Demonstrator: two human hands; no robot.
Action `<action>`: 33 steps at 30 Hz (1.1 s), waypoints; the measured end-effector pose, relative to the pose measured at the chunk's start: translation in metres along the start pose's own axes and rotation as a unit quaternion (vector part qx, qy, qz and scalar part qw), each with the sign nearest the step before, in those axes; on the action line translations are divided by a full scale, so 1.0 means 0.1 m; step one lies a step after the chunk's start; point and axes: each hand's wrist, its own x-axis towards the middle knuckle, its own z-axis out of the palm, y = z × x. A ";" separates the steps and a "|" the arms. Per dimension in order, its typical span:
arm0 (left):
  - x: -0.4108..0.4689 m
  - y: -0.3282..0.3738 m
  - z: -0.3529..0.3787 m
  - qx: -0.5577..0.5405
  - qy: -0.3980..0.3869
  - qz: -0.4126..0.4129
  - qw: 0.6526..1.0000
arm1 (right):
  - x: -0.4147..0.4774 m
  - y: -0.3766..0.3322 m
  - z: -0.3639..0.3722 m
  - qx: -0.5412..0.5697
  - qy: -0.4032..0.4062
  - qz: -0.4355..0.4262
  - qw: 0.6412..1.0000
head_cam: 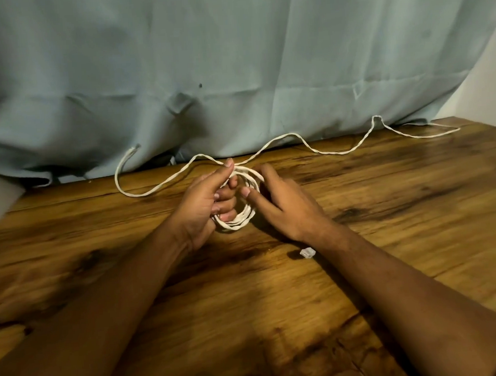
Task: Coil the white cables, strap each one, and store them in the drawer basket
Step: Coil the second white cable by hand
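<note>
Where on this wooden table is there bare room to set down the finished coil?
Bare wood lies right of the right hand, below the loose white cable, and left of the left hand. It is crowded around the coil and near the small clear connector.

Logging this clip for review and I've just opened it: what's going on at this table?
A person is winding a white cable into a coil on a wooden table. The left hand has its fingers through the coil, gripping the loops; the right hand rests against the coil's other side. Much of the cable lies loose along the table's far edge, in front of a pale curtain. A small clear connector lies by the right wrist. No strap or basket shows.
</note>
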 end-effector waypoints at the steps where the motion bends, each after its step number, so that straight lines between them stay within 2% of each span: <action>1: 0.00 0.01 -0.01 0.008 0.005 -0.005 1.000 | 0.00 -0.02 -0.01 -0.012 0.003 -0.014 1.000; 5: -0.02 0.05 -0.01 0.054 0.019 -0.018 0.998 | 0.03 -0.11 -0.02 -0.150 0.024 -0.067 0.986; 7: -0.03 0.07 -0.02 0.069 0.024 -0.017 0.997 | 0.04 -0.16 0.00 -0.185 0.029 -0.077 0.979; 11: -0.06 0.09 -0.07 0.089 0.015 -0.038 0.995 | 0.02 -0.12 -0.06 -0.152 0.025 -0.079 0.985; 18: -0.10 0.09 -0.02 0.029 -0.029 -0.101 0.994 | 0.04 0.01 -0.05 -0.179 0.083 0.011 0.980; 21: -0.11 0.10 -0.03 0.024 -0.021 -0.094 0.995 | 0.03 0.03 -0.03 -0.182 0.064 0.029 0.981; 24: -0.11 0.09 -0.02 0.027 -0.003 -0.089 0.996 | 0.02 0.04 0.01 -0.142 0.048 0.035 0.988; 29: -0.08 0.09 -0.05 0.055 0.028 -0.077 0.995 | -0.01 0.01 -0.03 0.042 0.016 0.030 0.999; 33: -0.06 0.09 -0.12 0.064 0.034 -0.075 0.995 | -0.01 -0.06 0.00 0.034 -0.024 -0.006 0.999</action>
